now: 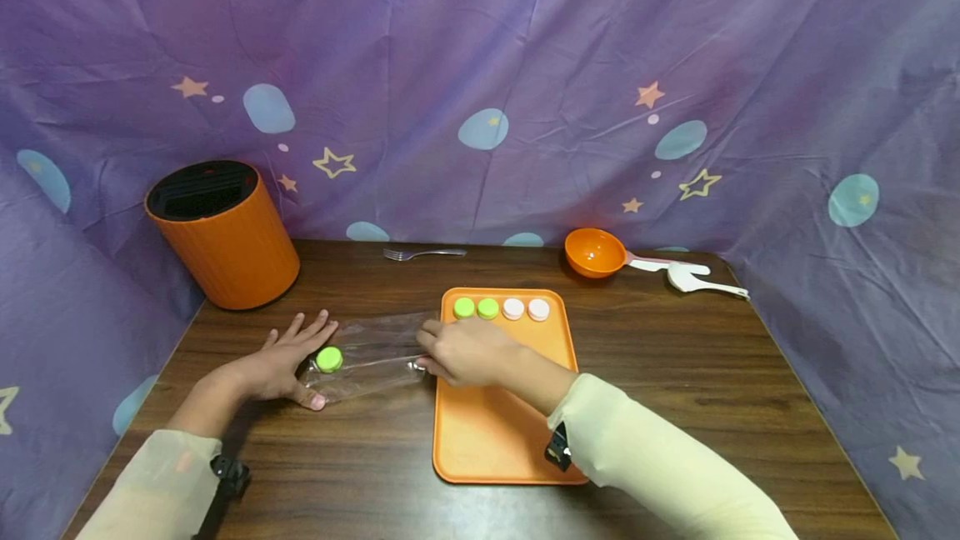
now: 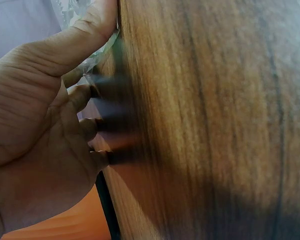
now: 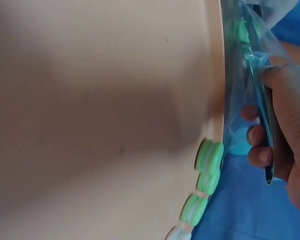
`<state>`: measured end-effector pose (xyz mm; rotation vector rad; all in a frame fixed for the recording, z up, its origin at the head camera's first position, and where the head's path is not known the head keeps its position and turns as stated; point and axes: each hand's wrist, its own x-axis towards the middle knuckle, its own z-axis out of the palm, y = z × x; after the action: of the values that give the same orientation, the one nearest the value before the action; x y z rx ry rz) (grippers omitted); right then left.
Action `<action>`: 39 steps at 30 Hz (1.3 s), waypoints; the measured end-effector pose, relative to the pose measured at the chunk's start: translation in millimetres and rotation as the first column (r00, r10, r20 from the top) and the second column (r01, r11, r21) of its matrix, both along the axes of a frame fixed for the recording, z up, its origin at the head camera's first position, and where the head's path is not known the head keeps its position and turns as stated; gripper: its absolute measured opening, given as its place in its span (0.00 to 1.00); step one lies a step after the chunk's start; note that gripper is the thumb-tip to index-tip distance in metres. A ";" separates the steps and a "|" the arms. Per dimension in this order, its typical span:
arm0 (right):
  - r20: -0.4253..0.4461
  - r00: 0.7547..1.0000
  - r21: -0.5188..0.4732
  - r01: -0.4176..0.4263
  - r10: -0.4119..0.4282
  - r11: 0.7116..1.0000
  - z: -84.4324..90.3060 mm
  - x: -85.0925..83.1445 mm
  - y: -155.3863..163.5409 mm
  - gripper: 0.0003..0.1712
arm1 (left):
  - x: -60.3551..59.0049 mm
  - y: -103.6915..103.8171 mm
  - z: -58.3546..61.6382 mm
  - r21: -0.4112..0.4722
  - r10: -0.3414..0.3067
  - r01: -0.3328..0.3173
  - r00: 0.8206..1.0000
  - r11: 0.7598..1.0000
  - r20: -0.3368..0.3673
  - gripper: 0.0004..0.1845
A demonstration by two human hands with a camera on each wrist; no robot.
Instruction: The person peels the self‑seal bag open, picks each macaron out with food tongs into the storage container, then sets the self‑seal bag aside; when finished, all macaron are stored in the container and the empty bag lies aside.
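Note:
A clear plastic bag [image 1: 382, 344] lies flat on the table with a green macaron [image 1: 329, 359] at its left end, seemingly inside it. My left hand [image 1: 281, 361] is spread around that end, its thumb and fingers touching the bag near the macaron. My right hand [image 1: 468, 352] grips the bag's right end, above the left edge of the orange tray [image 1: 510, 440]. In the right wrist view, a thin shiny strip [image 3: 271, 135] runs along the curled fingers; its kind is unclear. Green macarons [image 1: 487, 308] and white macarons [image 1: 513, 309] line the tray's far end.
An orange knife block [image 1: 228, 240] stands at the back left. A fork [image 1: 424, 254] lies along the back edge. At the back right are an orange ladle-like bowl [image 1: 595, 253] with a handle and a white spoon [image 1: 705, 282]. A purple cloth [image 1: 480, 90] hangs behind.

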<state>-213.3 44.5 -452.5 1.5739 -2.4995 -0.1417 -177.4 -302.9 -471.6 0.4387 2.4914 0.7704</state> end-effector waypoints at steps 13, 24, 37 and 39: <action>0.016 1.000 -0.003 -0.001 0.001 1.000 -9.8 3.2 -13.1 0.17 | 1.3 0.3 2.1 0.003 0.002 -0.002 1.000 1.000 0.003 0.72; -0.015 1.000 -0.021 0.001 -0.001 1.000 -7.2 4.5 -7.6 0.17 | 0.4 0.2 -0.1 -0.001 -0.002 0.002 1.000 1.000 0.001 0.72; -0.044 0.999 -0.041 -0.016 0.014 0.999 -2.9 2.5 11.3 0.19 | 3.1 1.3 3.8 0.003 -0.003 0.003 1.000 1.000 -0.010 0.71; -0.033 0.999 -0.041 -0.007 0.006 0.999 -2.8 2.4 14.3 0.19 | 3.0 1.4 3.6 0.001 -0.006 0.006 1.000 1.000 -0.010 0.71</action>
<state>-210.9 58.9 -455.4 1.5510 -2.4559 -0.1132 -174.4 -301.5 -468.1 0.4509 2.4983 0.7694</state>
